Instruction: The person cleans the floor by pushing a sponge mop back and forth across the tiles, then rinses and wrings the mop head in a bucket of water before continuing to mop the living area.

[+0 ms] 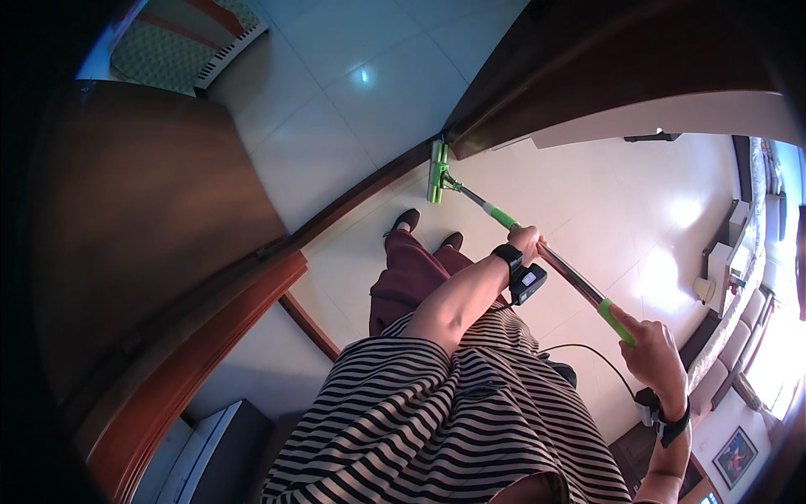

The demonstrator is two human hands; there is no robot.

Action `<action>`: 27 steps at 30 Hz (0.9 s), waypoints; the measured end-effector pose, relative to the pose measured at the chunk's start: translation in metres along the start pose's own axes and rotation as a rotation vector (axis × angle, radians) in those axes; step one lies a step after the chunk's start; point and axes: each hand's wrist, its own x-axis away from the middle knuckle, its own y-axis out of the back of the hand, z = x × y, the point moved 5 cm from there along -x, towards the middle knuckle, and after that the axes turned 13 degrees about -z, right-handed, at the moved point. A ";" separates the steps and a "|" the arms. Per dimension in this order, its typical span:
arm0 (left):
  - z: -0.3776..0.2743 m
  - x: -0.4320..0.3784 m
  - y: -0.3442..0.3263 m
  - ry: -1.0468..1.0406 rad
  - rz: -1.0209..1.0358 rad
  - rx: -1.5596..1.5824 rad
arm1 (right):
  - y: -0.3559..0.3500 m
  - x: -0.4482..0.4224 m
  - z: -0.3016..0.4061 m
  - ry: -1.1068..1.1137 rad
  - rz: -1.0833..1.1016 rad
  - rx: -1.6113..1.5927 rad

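A sponge mop with a steel pole (pixel 574 275) and green grips slants across the view before me. My left hand (pixel 526 243) is closed around the pole partway down, just above the lower green sleeve. Higher up, my right hand (pixel 655 354) grips the green end of the handle. The mop's green and white head (pixel 437 173) is at the floor, close beside the dark door sill (pixel 365 196) and the foot of the dark wooden door (pixel 604 63). Both wrists wear black straps with small devices.
Pale glossy floor tiles (pixel 554 183) lie on my side of the sill, with more tiles (pixel 352 120) beyond. A brown door panel (pixel 157 183) stands at left, next to a reddish wooden frame (pixel 220 359). A patterned mat (pixel 164 53) lies at upper left. A bed (pixel 746 318) lines the right side.
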 end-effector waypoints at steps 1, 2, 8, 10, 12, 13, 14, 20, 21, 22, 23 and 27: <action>-0.005 0.013 0.005 0.033 -0.003 -0.043 | 0.002 0.000 0.002 0.001 0.001 -0.002; -0.005 0.008 0.005 0.046 -0.005 -0.041 | 0.005 0.000 0.002 -0.010 0.000 -0.009; -0.010 0.028 0.013 -0.032 0.009 -0.005 | 0.010 -0.003 -0.021 0.009 -0.002 -0.080; -0.010 0.032 0.011 -0.050 -0.003 -0.046 | 0.002 -0.006 -0.035 0.002 -0.004 -0.128; -0.011 0.025 0.010 -0.128 0.008 -0.110 | -0.012 -0.010 -0.053 -0.211 0.097 -0.313; -0.011 0.018 0.012 -0.158 0.022 -0.129 | -0.017 -0.010 -0.058 -0.216 0.097 -0.319; -0.012 0.010 0.015 -0.145 0.040 -0.138 | -0.025 -0.009 -0.063 -0.216 0.101 -0.397; -0.013 0.005 0.020 -0.036 0.023 -0.321 | -0.041 -0.007 -0.059 -0.282 0.152 -0.544; -0.017 0.019 0.019 -0.039 0.023 -0.326 | -0.039 -0.006 -0.057 -0.283 0.149 -0.548; -0.017 0.023 0.018 -0.059 0.007 -0.331 | -0.040 -0.004 -0.060 -0.308 0.158 -0.559; -0.016 0.027 0.018 -0.078 -0.009 -0.338 | -0.040 -0.001 -0.061 -0.334 0.167 -0.571; -0.011 0.032 0.019 -0.066 -0.209 -0.371 | -0.017 -0.004 -0.047 -0.244 0.101 -0.593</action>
